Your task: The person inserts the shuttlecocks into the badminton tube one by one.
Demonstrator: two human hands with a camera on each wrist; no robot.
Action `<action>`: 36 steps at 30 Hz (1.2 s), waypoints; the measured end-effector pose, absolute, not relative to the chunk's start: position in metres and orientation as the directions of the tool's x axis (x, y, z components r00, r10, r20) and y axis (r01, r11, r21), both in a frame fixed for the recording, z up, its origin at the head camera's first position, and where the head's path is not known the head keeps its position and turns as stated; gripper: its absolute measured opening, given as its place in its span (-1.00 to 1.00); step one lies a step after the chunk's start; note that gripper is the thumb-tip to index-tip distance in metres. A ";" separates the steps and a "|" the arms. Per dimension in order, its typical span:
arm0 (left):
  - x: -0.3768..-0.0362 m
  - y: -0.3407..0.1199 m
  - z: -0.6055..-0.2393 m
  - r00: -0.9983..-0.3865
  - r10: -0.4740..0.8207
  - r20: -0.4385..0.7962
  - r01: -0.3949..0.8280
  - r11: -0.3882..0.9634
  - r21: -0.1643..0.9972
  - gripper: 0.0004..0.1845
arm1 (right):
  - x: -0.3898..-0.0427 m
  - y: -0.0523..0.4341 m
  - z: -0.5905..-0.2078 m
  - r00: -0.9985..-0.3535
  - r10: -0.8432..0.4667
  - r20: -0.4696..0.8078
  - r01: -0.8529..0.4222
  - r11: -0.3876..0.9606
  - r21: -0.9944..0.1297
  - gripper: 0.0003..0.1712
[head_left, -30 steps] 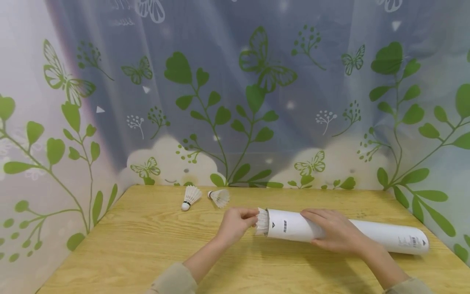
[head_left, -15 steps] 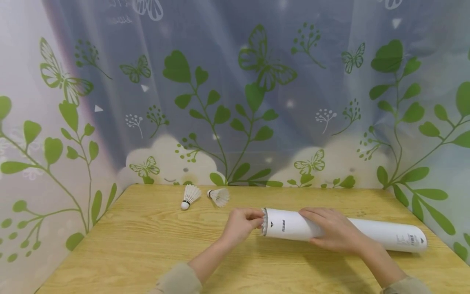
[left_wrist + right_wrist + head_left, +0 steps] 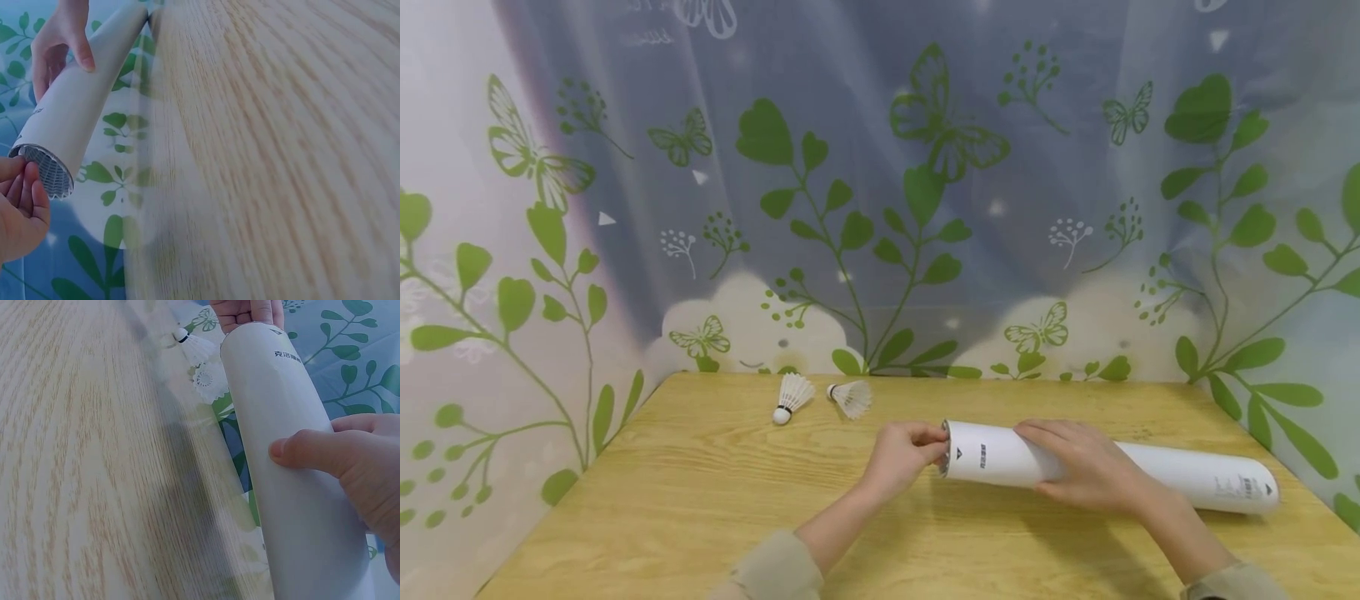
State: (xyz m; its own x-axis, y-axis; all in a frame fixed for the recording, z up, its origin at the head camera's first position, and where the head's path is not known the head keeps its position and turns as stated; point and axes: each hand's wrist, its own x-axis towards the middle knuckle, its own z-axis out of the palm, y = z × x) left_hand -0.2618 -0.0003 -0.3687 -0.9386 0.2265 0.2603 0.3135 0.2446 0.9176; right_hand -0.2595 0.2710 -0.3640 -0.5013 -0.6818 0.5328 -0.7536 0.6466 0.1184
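- A long white tube (image 3: pixel 1105 471) is lying on its side on the wooden table (image 3: pixel 700 500), its open end pointing toward the person's left.
- The right hand (image 3: pixel 1086 467) is resting over the top of the tube near that open end, fingers curled around it and the thumb pressing on the near side, gripping it in place.
- The left hand (image 3: pixel 906 454) is sitting at the tube's mouth, its fingertips (image 3: pixel 25 187) bent in and touching the rim.
- Inside the mouth, the left wrist view is showing the white feathered skirt of a shuttlecock (image 3: pixel 51 175), seated almost fully within the tube and level with the rim; whether the fingers are pinching it or only pushing it cannot be told.
- Two more shuttlecocks are lying loose on the far left part of the table, one (image 3: pixel 790 396) just beside the other (image 3: pixel 852 398), well apart from the tube.
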 end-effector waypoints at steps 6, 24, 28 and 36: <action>-0.262 0.001 -0.369 -0.939 0.214 0.270 0.320 0.253 0.913 -0.92 | -0.259 0.271 -0.364 -0.504 -0.679 0.534 -0.750 0.651 0.120 -0.14; -0.264 -0.005 -0.375 -0.940 0.245 0.237 0.292 0.219 0.931 -0.90 | -0.257 0.270 -0.363 -0.528 -0.678 0.512 -0.746 0.658 0.103 -0.14; -0.267 -0.012 -0.376 -0.942 0.240 0.236 0.292 0.235 0.927 -0.88 | -0.257 0.270 -0.362 -0.545 -0.672 0.501 -0.737 0.669 0.094 -0.15; -0.280 -0.039 -0.375 -0.943 0.224 0.245 0.309 0.326 0.894 -0.77 | -0.258 0.271 -0.363 -0.538 -0.677 0.502 -0.740 0.665 0.103 -0.15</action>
State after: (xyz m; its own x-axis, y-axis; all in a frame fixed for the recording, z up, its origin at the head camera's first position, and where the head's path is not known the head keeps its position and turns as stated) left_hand -0.2800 -0.0389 -0.3751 -0.9435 0.2236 0.2447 0.3089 0.3255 0.8937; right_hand -0.2579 0.2706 -0.3629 -0.5384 -0.6765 0.5024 -0.7398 0.6650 0.1026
